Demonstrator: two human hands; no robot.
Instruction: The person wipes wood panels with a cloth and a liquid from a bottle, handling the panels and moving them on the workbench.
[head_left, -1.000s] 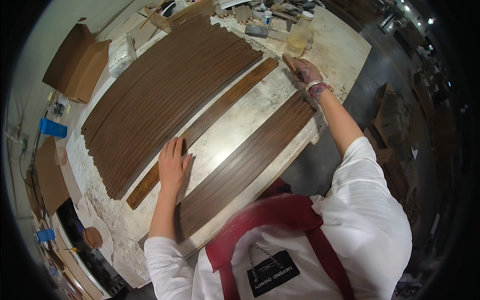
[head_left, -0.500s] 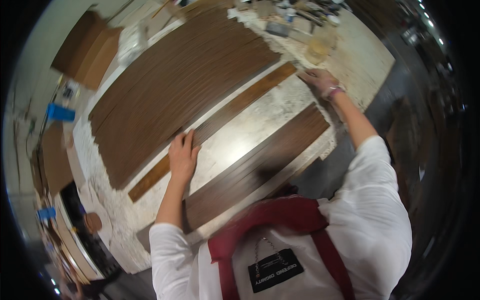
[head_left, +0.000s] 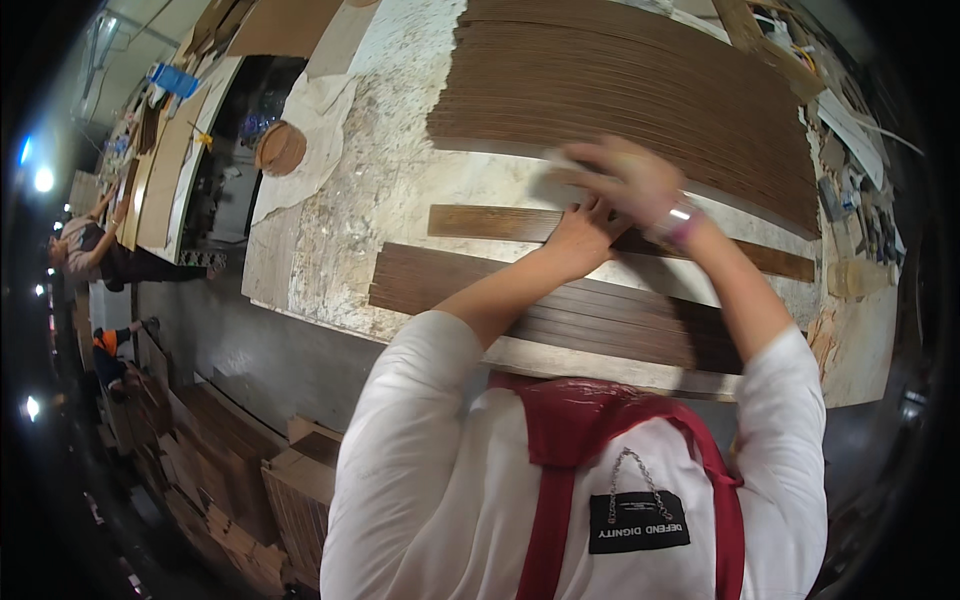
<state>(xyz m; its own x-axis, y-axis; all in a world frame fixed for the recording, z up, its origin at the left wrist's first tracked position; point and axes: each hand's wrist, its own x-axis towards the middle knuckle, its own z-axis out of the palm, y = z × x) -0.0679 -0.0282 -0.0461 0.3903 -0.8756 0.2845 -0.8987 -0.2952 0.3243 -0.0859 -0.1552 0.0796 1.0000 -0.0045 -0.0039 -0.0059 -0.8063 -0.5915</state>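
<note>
A narrow brown wooden strip (head_left: 490,222) lies across the pale worktable. My left hand (head_left: 583,243) holds it down near its middle, fingers bent over it. Above the strip, just beyond the left hand, is my right hand (head_left: 640,187), smeared by motion. Its fingers point left and close around a small pale thing at their tips, too blurred to name. On the near side lies a row of darker brown strips (head_left: 590,320), partly covered by my forearms. Beyond my hands a wide sheet of many brown strips (head_left: 620,85) lies side by side.
At the table's right end stand a yellowish jar (head_left: 860,278) and assorted small tools. A round brown container (head_left: 280,148) sits on paper at the left. Stacked cardboard (head_left: 300,470) stands below left. Another person (head_left: 90,240) is at a far-left bench.
My view has turned, so the strips now run nearly level. My right hand has moved from the strip's right end to beside my left hand. The left fingers, spread before, are now bent.
</note>
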